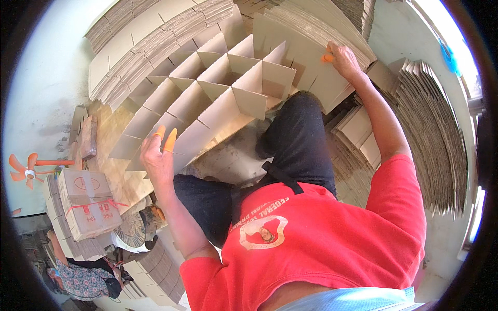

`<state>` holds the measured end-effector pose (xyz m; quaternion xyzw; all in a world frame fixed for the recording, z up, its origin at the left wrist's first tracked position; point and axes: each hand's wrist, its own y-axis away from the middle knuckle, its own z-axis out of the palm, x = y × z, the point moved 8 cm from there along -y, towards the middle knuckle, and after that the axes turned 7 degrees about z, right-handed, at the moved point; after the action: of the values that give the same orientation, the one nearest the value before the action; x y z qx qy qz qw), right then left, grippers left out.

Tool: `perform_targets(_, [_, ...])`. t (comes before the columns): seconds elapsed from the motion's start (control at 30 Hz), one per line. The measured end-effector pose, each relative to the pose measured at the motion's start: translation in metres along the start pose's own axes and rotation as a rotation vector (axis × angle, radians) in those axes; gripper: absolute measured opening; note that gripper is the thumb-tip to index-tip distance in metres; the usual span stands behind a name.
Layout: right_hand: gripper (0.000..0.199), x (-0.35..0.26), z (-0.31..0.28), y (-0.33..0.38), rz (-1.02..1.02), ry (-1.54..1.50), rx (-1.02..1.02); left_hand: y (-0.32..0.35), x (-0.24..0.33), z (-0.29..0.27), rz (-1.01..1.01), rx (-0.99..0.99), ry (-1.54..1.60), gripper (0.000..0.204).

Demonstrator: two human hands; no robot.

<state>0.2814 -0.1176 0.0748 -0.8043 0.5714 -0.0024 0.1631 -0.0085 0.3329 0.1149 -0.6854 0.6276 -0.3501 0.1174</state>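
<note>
A grid of slotted cardboard dividers [212,114] stands in front of me, its upright panels crossing to form several cells. My left hand [158,153], with orange finger covers on two fingertips, grips the near left panel of that grid. At the right, my right hand [343,63] is closed, an orange cover on one finger. Its fingertips press at the upper edge of a cardboard sheet [311,78] leaning against a stack. Part of the grip there is hidden behind the fingers.
Stacks of flat cardboard [161,46] stand behind the grid, and a tall stack [430,135] is at the right. A wooden table [124,181] supports the grid. A tied carton [91,202] and an orange fan [30,170] are at left. Another person [85,277] is lower left.
</note>
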Motion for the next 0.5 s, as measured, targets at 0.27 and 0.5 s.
perform_targets(0.27, [0.022,-0.081,-0.132,0.015,-0.123,-0.224,0.582,0.009,0.015,0.0,0.035,-0.021,0.061,0.032])
perform_targets(0.5, [0.028,-0.229,-0.198,0.011,-0.212,-0.704,0.071,0.013,0.016,0.023,0.097,-0.087,0.087,0.029])
